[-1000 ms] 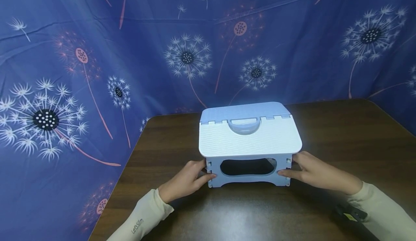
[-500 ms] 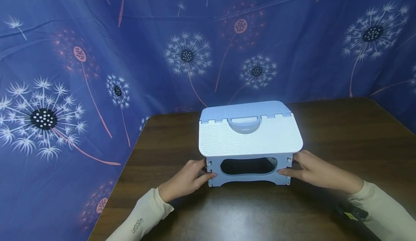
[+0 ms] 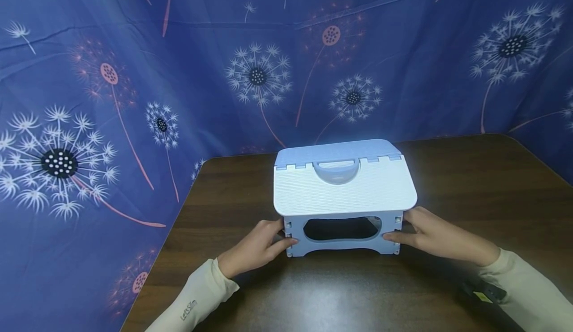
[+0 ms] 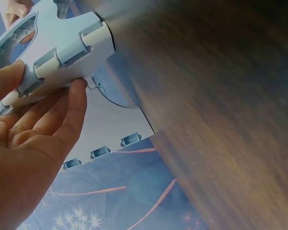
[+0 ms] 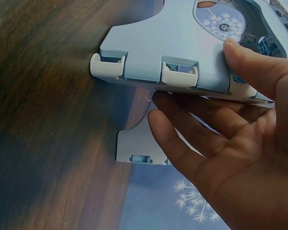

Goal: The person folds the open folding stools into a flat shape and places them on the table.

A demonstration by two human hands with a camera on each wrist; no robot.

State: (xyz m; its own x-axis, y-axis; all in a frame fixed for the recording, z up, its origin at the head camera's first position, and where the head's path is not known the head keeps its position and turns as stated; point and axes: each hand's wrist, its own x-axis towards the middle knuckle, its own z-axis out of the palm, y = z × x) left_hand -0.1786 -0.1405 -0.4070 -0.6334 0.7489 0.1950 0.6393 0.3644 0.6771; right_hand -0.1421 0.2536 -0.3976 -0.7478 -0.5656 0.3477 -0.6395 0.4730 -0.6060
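A folding step stool stands unfolded and upright on the table, with a white and light-blue ridged top and a blue handle in its middle. Its near blue leg panel has a large oval opening. My left hand grips the panel's left edge, thumb on the front face, other fingers behind it. At the right edge my right hand does the same. In the left wrist view the thumb and fingers pinch the hinged side. The right wrist view shows the thumb by the oval opening and fingers under the hinged edge.
The stool stands on a dark brown wooden table. Behind and to the left hangs a blue cloth printed with dandelions, close to the table's far edge. A dark device is strapped at my right wrist.
Both hands keep their grip on the leg panel and the stool stays in place. The head view has shifted only slightly.
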